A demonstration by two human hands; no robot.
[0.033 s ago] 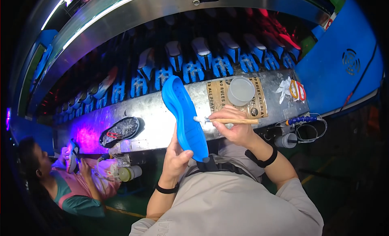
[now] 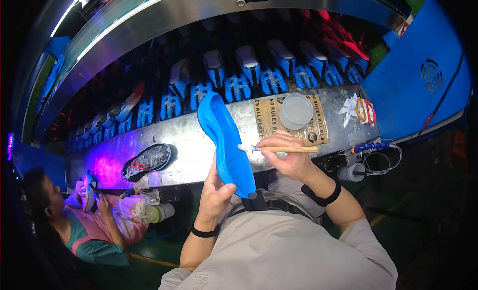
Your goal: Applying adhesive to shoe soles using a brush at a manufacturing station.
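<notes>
In my left hand (image 2: 216,193) is a blue shoe sole (image 2: 226,140), gripped near its lower end with the thumb on the rim. Its toe end points away from me, over the metal bench. My right hand (image 2: 286,153) pinches the wooden handle of a brush (image 2: 294,149). The brush's white bristle tip is at the sole's right edge; whether it touches the inner face or the rim I cannot tell. Beyond my right hand, a round tub (image 2: 297,112) of whitish liquid stands on a printed cardboard sheet (image 2: 267,115).
Orange-handled scissors (image 2: 369,112) lie by crumpled white paper (image 2: 348,110). At left on the metal bench (image 2: 191,165) sits a dark shoe-shaped tray (image 2: 147,162). Behind runs a row of blue machine holders (image 2: 238,87) carrying shoe lasts. A co-worker (image 2: 94,220) at lower left handles a shoe.
The blue sole has shifted very slightly to the left with my left hand. My right hand and the brush stay nearly in place.
</notes>
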